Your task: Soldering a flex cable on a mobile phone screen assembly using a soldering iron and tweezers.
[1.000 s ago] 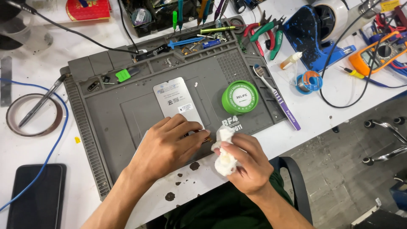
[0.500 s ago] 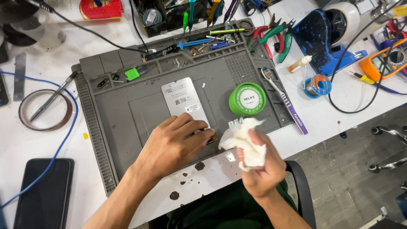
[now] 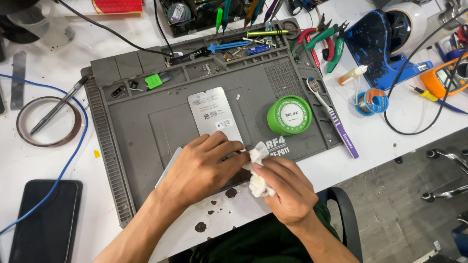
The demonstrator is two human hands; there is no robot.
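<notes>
My left hand (image 3: 201, 168) lies palm down on a flat pale slab, a phone-sized part whose edge (image 3: 168, 168) shows at the near side of the grey work mat (image 3: 141, 126). My right hand (image 3: 285, 187) is closed on a crumpled white tissue (image 3: 257, 168) and presses it against the left fingertips at the mat's near edge. A silver rectangular plate with stickers (image 3: 213, 114) lies on the mat just beyond my left hand. A round green container (image 3: 289, 115) stands to its right.
A purple-handled toothbrush (image 3: 336, 122) lies at the mat's right edge. Pliers, screwdrivers and small parts crowd the far side. A black phone (image 3: 46, 219), a tape ring (image 3: 44, 122) with tweezers and a blue cable (image 3: 73, 156) lie left. A solder spool (image 3: 371, 102) sits right.
My right hand lifted the tissue off to the right, then brought it back down against my left fingertips. The left hand stayed pressed on the slab.
</notes>
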